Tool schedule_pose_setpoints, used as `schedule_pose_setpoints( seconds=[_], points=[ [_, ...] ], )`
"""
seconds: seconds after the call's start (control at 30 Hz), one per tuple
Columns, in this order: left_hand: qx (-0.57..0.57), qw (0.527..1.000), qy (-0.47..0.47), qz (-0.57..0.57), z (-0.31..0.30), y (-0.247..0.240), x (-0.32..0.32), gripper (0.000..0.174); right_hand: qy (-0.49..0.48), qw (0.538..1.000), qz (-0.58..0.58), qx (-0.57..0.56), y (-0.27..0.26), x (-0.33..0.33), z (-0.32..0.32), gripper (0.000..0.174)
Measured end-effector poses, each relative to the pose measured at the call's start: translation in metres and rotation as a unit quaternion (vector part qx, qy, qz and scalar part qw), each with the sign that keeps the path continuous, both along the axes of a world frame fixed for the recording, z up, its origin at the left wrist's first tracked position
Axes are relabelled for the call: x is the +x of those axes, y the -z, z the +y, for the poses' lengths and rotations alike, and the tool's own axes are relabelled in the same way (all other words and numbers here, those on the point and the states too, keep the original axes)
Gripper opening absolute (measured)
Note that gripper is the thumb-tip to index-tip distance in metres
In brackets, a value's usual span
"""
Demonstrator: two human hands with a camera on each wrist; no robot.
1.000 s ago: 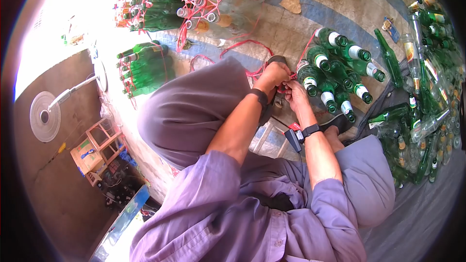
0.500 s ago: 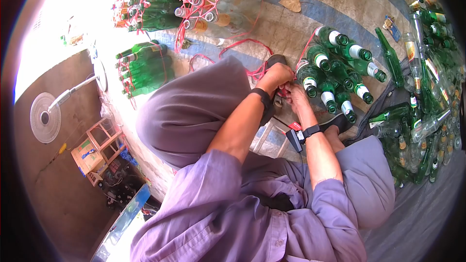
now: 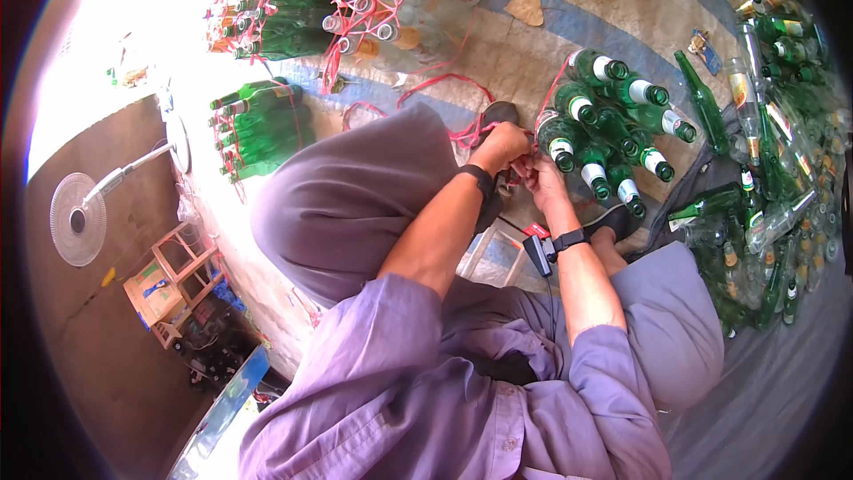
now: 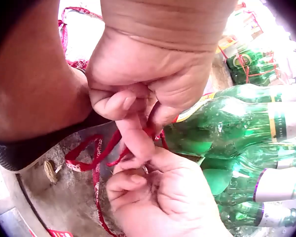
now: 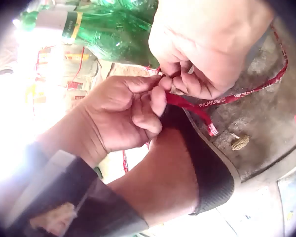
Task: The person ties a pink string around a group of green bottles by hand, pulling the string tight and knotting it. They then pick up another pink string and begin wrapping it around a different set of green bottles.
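Note:
A red printed ribbon [image 5: 232, 98] runs between the two hands, close beside a group of green glass bottles [image 3: 611, 129] with white labels. My left hand [image 3: 503, 146] pinches the ribbon between curled thumb and fingers, next to a foot in a dark shoe [image 5: 207, 168]. Right against it, my right hand [image 3: 546, 185] also pinches the ribbon, its fingertips meeting the left ones. In the left wrist view, a loop and a loose tail of ribbon [image 4: 96, 168] hang beside the fingers. The exact crossing of the strands is hidden behind the fingertips.
Tied bundles of green bottles [image 3: 267, 129] and clear bottles [image 3: 391, 13] stand at the upper left. A large heap of loose bottles [image 3: 782, 169] lies on the right. One green bottle [image 3: 702, 102] lies alone near it. A white fan [image 3: 78, 218] stands far left.
Both hands stay together at the ribbon, their fingers shifting slightly. The head view has turned a little, so the bottles sit slightly further left in it.

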State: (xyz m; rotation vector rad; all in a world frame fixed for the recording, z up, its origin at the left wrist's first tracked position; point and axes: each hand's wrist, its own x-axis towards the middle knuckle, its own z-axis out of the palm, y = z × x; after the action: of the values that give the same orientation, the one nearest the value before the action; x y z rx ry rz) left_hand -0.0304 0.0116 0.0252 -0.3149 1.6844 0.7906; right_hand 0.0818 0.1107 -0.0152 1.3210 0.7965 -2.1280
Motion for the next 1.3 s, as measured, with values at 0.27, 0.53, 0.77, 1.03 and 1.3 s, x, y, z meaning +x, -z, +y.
schedule_pose_setpoints(
  seconds=[0.27,0.53,0.77,1.03,1.3],
  points=[
    [0.006,0.998,0.058,0.021,-0.003,0.014,0.023,0.022,0.164,0.979,0.003,-0.120,-0.016,-0.002,0.015,0.015],
    [0.058,0.954,0.260,0.137,-0.014,0.043,0.039,0.028,0.131,0.986,-0.010,-0.099,-0.024,0.006,0.013,0.007],
    [0.102,0.943,0.276,0.158,-0.024,0.019,0.045,0.027,0.053,0.998,-0.009,0.015,-0.048,0.004,0.013,0.004],
    [0.106,0.988,0.109,-0.026,-0.031,0.019,0.054,0.028,-0.083,0.984,0.011,0.159,-0.060,0.015,0.011,0.012],
    [-0.014,0.969,0.233,0.085,-0.003,-0.020,0.069,0.034,-0.077,0.973,0.021,0.218,-0.068,0.019,0.011,0.011]
  ],
)
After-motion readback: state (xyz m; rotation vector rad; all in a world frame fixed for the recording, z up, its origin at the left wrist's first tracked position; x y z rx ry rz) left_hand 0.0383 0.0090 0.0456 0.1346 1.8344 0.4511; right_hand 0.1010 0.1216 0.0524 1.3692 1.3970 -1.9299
